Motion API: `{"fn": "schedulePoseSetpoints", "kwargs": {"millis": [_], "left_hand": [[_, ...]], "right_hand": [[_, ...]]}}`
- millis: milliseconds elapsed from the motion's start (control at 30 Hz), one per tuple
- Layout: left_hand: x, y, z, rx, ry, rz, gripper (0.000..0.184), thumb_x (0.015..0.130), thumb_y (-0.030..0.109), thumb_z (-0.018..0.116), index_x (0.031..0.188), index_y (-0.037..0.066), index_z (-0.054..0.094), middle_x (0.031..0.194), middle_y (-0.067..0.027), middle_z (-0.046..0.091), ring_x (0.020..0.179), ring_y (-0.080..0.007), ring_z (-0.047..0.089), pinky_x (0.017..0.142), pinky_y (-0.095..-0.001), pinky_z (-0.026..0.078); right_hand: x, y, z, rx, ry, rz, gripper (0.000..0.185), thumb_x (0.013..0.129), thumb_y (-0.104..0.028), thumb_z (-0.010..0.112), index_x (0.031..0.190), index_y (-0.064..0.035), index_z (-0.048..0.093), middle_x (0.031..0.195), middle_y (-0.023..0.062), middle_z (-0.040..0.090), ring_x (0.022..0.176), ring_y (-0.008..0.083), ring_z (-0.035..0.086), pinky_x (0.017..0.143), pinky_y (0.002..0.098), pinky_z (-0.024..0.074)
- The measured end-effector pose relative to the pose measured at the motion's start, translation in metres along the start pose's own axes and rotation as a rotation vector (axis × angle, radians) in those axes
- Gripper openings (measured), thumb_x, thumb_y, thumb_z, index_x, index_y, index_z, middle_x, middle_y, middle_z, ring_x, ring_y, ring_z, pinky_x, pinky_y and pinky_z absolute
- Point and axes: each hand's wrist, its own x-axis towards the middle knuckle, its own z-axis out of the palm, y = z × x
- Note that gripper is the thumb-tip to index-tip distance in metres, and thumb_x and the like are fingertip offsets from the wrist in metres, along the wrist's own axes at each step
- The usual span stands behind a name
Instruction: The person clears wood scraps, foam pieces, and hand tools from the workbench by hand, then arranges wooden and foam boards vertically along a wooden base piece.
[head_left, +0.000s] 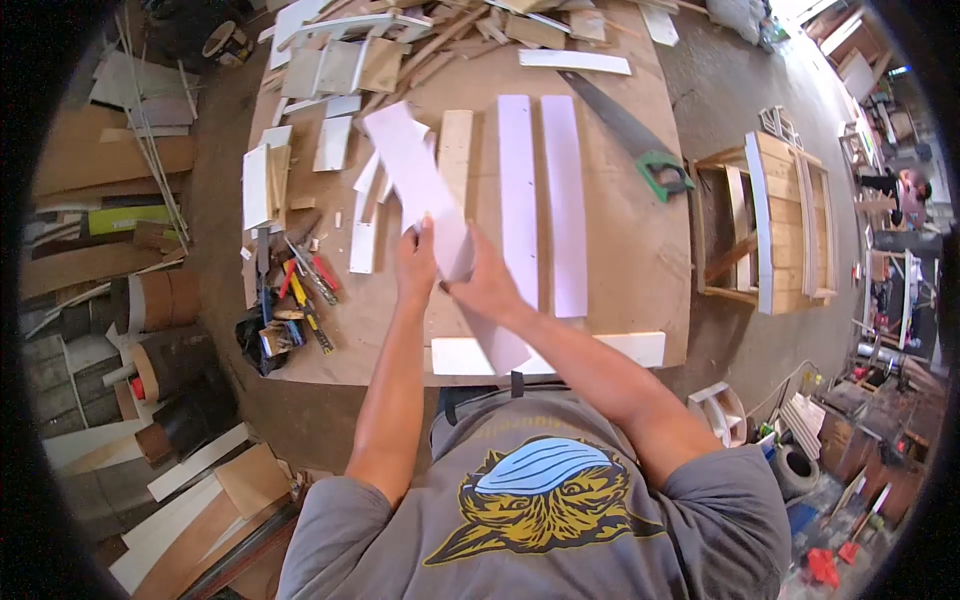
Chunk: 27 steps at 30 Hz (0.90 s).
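Note:
A pale pinkish-white board is held at a slant over the worktable, its far end towards the scrap pile. My left hand is closed on its left edge, thumb on top. My right hand grips the right edge a little nearer to me. Below the right hand a pale wooden length reaches towards my shirt; I cannot tell whether it is the same board. Just right of my hands lie two long pale boards, one beside the other. A bare wood strip lies partly behind the held board.
A handsaw with a green handle rests at the table's right side. Pliers, screwdrivers and other hand tools lie at the left. Offcuts are heaped at the far end. A white board lies along the near edge. A wooden frame stands right.

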Motion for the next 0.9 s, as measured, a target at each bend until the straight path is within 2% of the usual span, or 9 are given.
{"fn": "schedulePoseSetpoints", "kwargs": {"millis": [67, 167, 300, 367, 500, 600, 700, 800, 900], "left_hand": [[-0.016, 0.022, 0.036, -0.046, -0.177, -0.121, 0.046, 0.106, 0.037, 0.064, 0.120, -0.006, 0.067, 0.088, -0.0162, 0.070, 0.079, -0.0219, 0.065, 0.073, -0.0381, 0.054], [-0.056, 0.005, 0.082, 0.237, -0.237, 0.158, 0.045, 0.100, 0.036, 0.072, 0.125, -0.002, 0.067, 0.100, -0.0167, 0.070, 0.090, -0.0247, 0.067, 0.080, -0.0389, 0.055], [-0.122, -0.061, 0.094, 0.588, -0.424, 0.571, 0.064, 0.083, 0.040, 0.086, 0.132, 0.005, 0.064, 0.128, -0.0188, 0.065, 0.123, -0.0383, 0.059, 0.106, -0.0484, 0.047], [-0.155, -0.073, 0.089, 0.724, -0.582, 0.518, 0.074, 0.078, 0.046, 0.088, 0.137, 0.008, 0.062, 0.140, -0.0182, 0.059, 0.132, -0.0406, 0.054, 0.112, -0.0514, 0.044], [-0.185, -0.091, 0.083, 0.982, -0.801, 0.524, 0.087, 0.074, 0.052, 0.089, 0.146, 0.015, 0.056, 0.154, -0.0170, 0.047, 0.142, -0.0381, 0.045, 0.117, -0.0527, 0.038], [-0.194, -0.106, 0.083, 1.046, -0.780, 0.555, 0.094, 0.073, 0.052, 0.090, 0.151, 0.016, 0.051, 0.156, -0.0179, 0.043, 0.146, -0.0382, 0.039, 0.119, -0.0523, 0.036], [-0.193, -0.115, 0.086, 1.088, -0.761, 0.581, 0.098, 0.073, 0.052, 0.090, 0.154, 0.016, 0.048, 0.157, -0.0187, 0.041, 0.147, -0.0388, 0.037, 0.120, -0.0521, 0.034], [-0.191, -0.115, 0.087, 1.080, -0.774, 0.582, 0.095, 0.075, 0.056, 0.087, 0.152, 0.015, 0.050, 0.156, -0.0188, 0.042, 0.146, -0.0395, 0.038, 0.120, -0.0523, 0.035], [-0.196, -0.106, 0.085, 0.991, -0.682, 0.553, 0.088, 0.078, 0.060, 0.084, 0.148, 0.014, 0.055, 0.155, -0.0189, 0.043, 0.144, -0.0400, 0.040, 0.119, -0.0525, 0.035]], "right_hand": [[-0.006, 0.019, -0.048, -0.009, 0.093, 0.006, 0.111, 0.069, -0.024, 0.089, 0.158, 0.0067, 0.031, 0.147, 0.0325, 0.053, 0.137, 0.0440, 0.054, 0.115, 0.0447, 0.0442], [-0.016, 0.074, -0.101, -0.102, 0.259, 0.039, 0.109, 0.070, -0.023, 0.087, 0.159, 0.0047, 0.031, 0.142, 0.0309, 0.057, 0.133, 0.0449, 0.056, 0.112, 0.0470, 0.0469], [-0.030, 0.105, -0.168, -0.104, 0.317, 0.191, 0.107, 0.071, -0.025, 0.086, 0.160, 0.0011, 0.031, 0.146, 0.0304, 0.054, 0.134, 0.0466, 0.055, 0.112, 0.0496, 0.0473], [-0.034, 0.131, -0.186, -0.169, 0.318, 0.266, 0.106, 0.073, -0.027, 0.084, 0.160, -0.0008, 0.030, 0.148, 0.0309, 0.052, 0.134, 0.0475, 0.054, 0.112, 0.0507, 0.0470], [-0.038, 0.175, -0.190, -0.253, 0.373, 0.337, 0.103, 0.077, -0.031, 0.081, 0.160, -0.0021, 0.028, 0.150, 0.0307, 0.049, 0.135, 0.0481, 0.053, 0.111, 0.0532, 0.0465], [-0.035, 0.186, -0.193, -0.242, 0.328, 0.401, 0.102, 0.080, -0.033, 0.078, 0.161, -0.0027, 0.025, 0.152, 0.0293, 0.048, 0.136, 0.0473, 0.052, 0.110, 0.0537, 0.0473], [-0.024, 0.181, -0.193, -0.409, 0.313, 0.467, 0.096, 0.084, -0.042, 0.077, 0.159, -0.0022, 0.032, 0.153, 0.0280, 0.047, 0.140, 0.0449, 0.049, 0.113, 0.0523, 0.0454], [0.000, 0.193, -0.205, -0.679, 0.272, 0.406, 0.089, 0.089, -0.049, 0.074, 0.155, -0.0014, 0.040, 0.155, 0.0267, 0.046, 0.143, 0.0419, 0.047, 0.116, 0.0504, 0.0421], [0.044, 0.260, -0.229, -0.935, 0.439, 0.133, 0.079, 0.093, -0.039, 0.073, 0.155, -0.0039, 0.039, 0.154, 0.0207, 0.047, 0.135, 0.0445, 0.050, 0.107, 0.0540, 0.0486]]}}
